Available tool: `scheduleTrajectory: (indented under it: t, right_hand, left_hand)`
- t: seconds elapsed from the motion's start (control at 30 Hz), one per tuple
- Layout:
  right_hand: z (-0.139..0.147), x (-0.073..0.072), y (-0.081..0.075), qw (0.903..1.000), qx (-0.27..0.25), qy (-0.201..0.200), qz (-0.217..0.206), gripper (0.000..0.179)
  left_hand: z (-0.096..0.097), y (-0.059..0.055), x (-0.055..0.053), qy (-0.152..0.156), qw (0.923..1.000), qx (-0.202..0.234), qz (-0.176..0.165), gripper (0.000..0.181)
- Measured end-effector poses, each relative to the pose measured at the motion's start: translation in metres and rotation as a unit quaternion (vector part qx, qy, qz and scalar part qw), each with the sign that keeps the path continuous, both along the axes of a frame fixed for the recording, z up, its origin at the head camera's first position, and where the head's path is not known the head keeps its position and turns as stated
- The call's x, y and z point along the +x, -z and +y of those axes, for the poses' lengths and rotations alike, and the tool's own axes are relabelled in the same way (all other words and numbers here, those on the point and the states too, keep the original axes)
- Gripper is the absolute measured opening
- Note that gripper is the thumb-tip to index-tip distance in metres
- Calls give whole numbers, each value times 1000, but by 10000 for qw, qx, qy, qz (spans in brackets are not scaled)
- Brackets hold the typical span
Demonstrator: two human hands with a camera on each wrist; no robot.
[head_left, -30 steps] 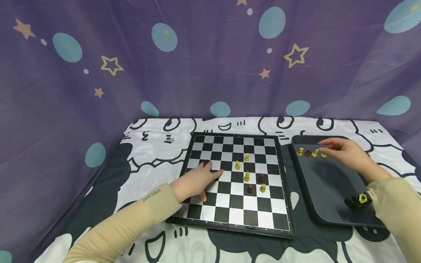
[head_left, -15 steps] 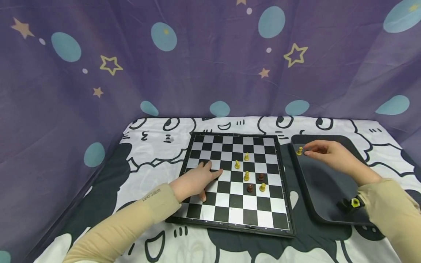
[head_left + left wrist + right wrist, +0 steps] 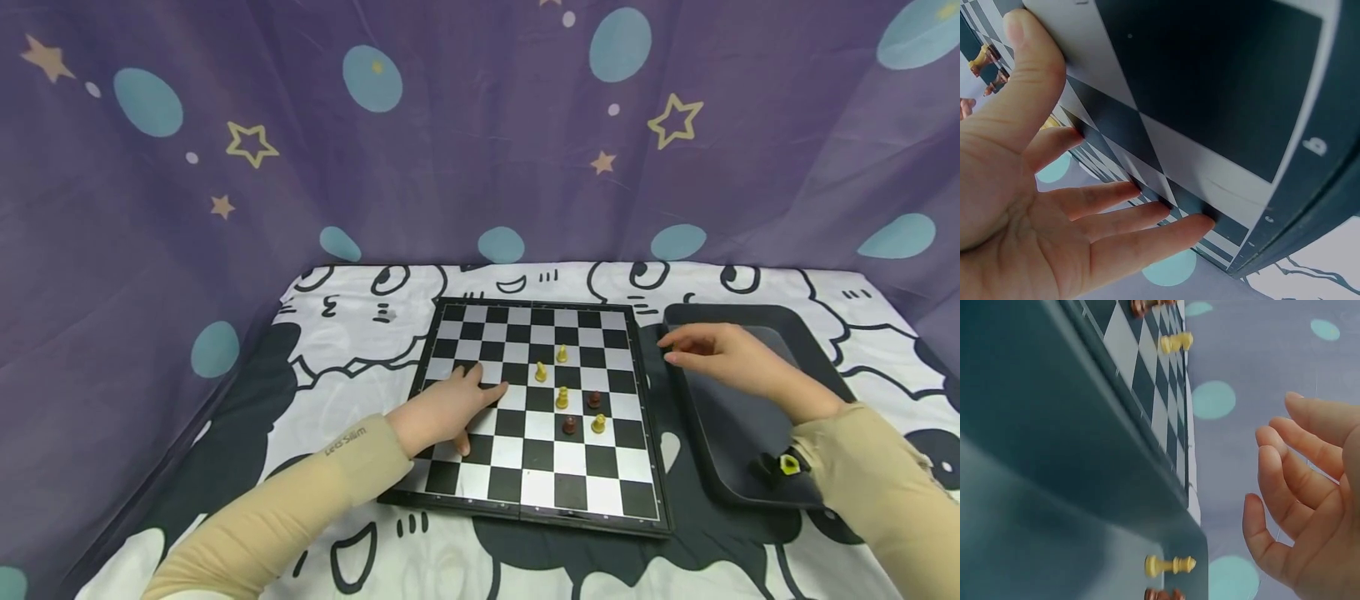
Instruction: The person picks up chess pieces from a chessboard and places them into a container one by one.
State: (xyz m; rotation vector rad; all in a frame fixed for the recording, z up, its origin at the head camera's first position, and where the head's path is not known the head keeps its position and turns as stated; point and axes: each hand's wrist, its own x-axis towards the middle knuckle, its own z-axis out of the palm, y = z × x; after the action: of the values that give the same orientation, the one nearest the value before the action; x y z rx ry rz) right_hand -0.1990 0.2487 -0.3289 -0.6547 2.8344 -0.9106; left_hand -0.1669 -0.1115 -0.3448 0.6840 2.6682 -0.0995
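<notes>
My left hand [image 3: 448, 408] rests on the left part of the chessboard [image 3: 474, 481] with its fingers spread; the left wrist view has the fingertips at the squares. Over the left wall of the dark tray [image 3: 750, 442] is my right hand [image 3: 723, 354], fingers loosely bent, nothing between them in the right wrist view [image 3: 1310, 487]. Several yellow chess pieces [image 3: 562, 398] and two brown chess pieces [image 3: 569, 425] stand on the board's right half. Inside the tray, a yellow chess piece [image 3: 1169, 565] and a brown one [image 3: 1164, 594] show in the right wrist view; from the head, the hand hides them.
The tray stands just right of the board, with a narrow strip of patterned cloth [image 3: 678, 492] between them. A purple curtain [image 3: 450, 167] with stars and ovals hangs behind and at the left.
My right hand has moved left across the tray's back to its left wall, passing over the row of chess pieces there. My left hand and the pieces on the board have stayed put.
</notes>
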Motion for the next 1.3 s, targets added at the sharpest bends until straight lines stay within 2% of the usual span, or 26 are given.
scheduleTrajectory:
  t: [0.2,0.4,0.8,1.0,1.1,1.3]
  right_hand:
    - [-19,4,-6,9997,-40,-211,-65,28]
    - [-39,5,-8,9982,-100,-561,-176,28]
    - [-64,3,1,9913,-138,-1216,-483,31]
    - [-68,1,9,9884,100,-1471,-350,30]
    - [-70,0,12,9874,174,-1521,-391,30]
    - [-75,-3,17,9877,195,-1379,-713,31]
  left_hand:
    - [0,0,0,-51,10000,67,-41,106]
    - [-1,-1,0,29,9999,129,60,102]
    - [0,0,-2,-11,9999,45,-91,106]
    - [0,0,-2,-21,9999,77,-82,107]
    - [0,0,-2,-35,9999,69,-84,108]
    - [0,-1,-1,-45,9999,94,-101,107]
